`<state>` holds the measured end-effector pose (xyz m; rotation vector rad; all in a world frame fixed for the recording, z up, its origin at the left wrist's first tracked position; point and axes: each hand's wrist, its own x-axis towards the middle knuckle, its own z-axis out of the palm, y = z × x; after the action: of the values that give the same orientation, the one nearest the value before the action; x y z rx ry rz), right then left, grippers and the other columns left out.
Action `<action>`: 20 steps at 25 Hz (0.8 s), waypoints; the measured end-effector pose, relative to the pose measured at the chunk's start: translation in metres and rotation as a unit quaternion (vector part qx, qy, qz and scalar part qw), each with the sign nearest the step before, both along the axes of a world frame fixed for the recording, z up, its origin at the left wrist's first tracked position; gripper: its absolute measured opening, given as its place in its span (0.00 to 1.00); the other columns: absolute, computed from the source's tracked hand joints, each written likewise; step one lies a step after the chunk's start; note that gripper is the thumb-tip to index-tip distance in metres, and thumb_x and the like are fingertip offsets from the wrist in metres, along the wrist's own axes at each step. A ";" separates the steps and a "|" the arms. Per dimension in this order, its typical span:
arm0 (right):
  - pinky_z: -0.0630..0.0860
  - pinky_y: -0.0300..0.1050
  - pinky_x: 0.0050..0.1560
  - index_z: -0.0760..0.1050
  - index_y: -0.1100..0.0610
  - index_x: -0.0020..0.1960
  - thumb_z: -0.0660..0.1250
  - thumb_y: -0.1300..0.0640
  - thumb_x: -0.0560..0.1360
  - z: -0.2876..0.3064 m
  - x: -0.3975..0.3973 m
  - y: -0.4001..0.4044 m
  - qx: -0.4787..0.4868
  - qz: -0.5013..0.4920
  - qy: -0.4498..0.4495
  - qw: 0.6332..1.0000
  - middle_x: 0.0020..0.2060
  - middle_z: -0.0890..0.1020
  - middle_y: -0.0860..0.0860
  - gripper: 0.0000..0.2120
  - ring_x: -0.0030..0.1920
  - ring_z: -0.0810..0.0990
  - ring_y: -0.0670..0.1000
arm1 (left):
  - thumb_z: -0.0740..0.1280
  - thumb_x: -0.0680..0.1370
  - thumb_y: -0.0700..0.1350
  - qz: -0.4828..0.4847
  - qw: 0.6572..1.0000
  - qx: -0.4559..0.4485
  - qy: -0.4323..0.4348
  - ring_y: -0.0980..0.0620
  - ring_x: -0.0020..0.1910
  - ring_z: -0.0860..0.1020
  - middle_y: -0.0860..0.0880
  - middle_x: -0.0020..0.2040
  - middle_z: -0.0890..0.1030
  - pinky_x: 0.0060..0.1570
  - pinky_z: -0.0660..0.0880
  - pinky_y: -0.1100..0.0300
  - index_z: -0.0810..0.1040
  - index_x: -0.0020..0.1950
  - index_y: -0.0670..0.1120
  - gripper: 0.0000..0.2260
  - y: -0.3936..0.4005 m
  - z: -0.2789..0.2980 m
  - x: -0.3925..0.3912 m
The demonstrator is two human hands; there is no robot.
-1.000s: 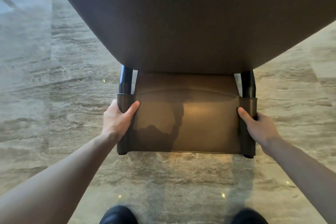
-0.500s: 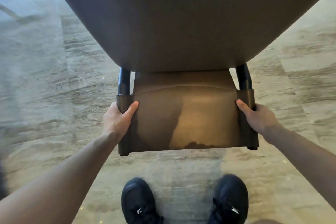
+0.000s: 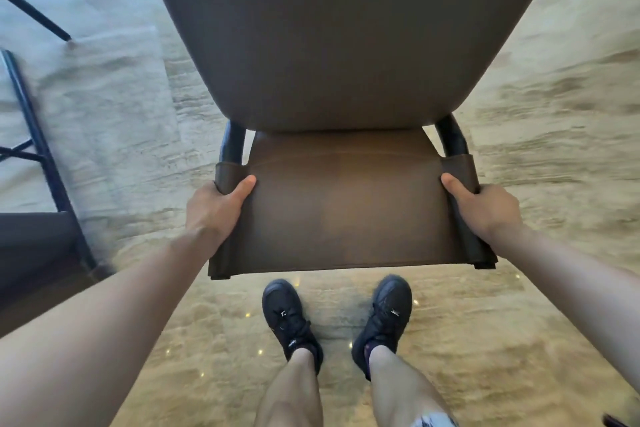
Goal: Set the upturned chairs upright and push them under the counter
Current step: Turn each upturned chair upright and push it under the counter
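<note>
A brown leather chair (image 3: pixel 346 215) fills the middle of the head view, held off the floor in front of me. Its seat underside (image 3: pixel 346 31) rises toward the top of the frame, and its backrest panel hangs toward my feet. My left hand (image 3: pixel 214 208) grips the backrest's left edge, thumb lying on the panel. My right hand (image 3: pixel 485 208) grips the right edge the same way. Black metal frame tubes (image 3: pixel 233 142) show between seat and backrest. The chair's legs are out of view.
Another chair with a black metal frame (image 3: pixel 38 149) and dark seat stands at the left edge. The floor is polished beige stone (image 3: pixel 554 149). My two feet in black shoes (image 3: pixel 287 312) stand just below the held backrest.
The chair has been drawn closer and raised a little. My view has swung, bringing my legs, shoes and the chair at the left into sight. Both grips are unchanged.
</note>
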<state>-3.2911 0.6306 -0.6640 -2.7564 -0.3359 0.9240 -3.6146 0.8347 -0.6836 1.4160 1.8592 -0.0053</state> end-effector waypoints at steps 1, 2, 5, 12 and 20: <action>0.67 0.47 0.42 0.73 0.60 0.36 0.60 0.32 0.74 0.014 0.001 0.003 -0.010 0.007 -0.001 1.000 0.35 0.75 0.56 0.31 0.41 0.73 0.59 | 0.67 0.71 0.68 -0.001 1.000 -0.006 0.008 0.44 0.42 0.79 0.47 0.41 0.81 0.41 0.74 0.54 0.79 0.43 0.47 0.23 0.002 0.014 0.002; 0.67 0.47 0.42 0.73 0.61 0.37 0.59 0.31 0.74 0.030 0.003 0.006 -0.025 0.016 -0.002 1.000 0.36 0.76 0.58 0.32 0.42 0.74 0.60 | 0.67 0.71 0.68 -0.002 1.000 -0.011 0.014 0.42 0.43 0.78 0.46 0.41 0.80 0.43 0.74 0.54 0.79 0.43 0.47 0.23 0.003 0.030 0.004; 0.67 0.47 0.41 0.73 0.62 0.37 0.58 0.30 0.73 0.085 0.013 0.013 -0.046 0.012 0.003 0.999 0.40 0.79 0.61 0.33 0.41 0.73 0.60 | 0.68 0.71 0.67 0.005 0.999 -0.032 0.017 0.41 0.45 0.78 0.44 0.43 0.80 0.43 0.71 0.54 0.79 0.43 0.46 0.24 0.004 0.085 0.013; 0.81 0.53 0.51 0.79 0.63 0.56 0.75 0.41 0.68 0.215 0.045 0.012 0.017 -0.128 0.222 0.966 0.46 0.85 0.59 0.28 0.44 0.84 0.60 | 0.71 0.70 0.65 0.041 0.994 -0.104 0.008 0.41 0.49 0.80 0.43 0.49 0.82 0.51 0.78 0.51 0.79 0.51 0.42 0.26 0.008 0.192 0.032; 0.70 0.45 0.46 0.75 0.61 0.60 0.65 0.44 0.76 0.348 0.071 0.074 -0.100 0.031 0.186 0.977 0.52 0.79 0.58 0.22 0.51 0.78 0.58 | 0.71 0.76 0.56 -0.017 0.987 -0.158 0.005 0.46 0.46 0.74 0.46 0.49 0.76 0.45 0.68 0.57 0.74 0.50 0.45 0.16 0.048 0.315 0.066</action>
<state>-3.2198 0.7045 -0.3157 -2.6742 -0.2759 1.5350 -3.5489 0.8825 -0.3686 1.2280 1.7511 -0.3122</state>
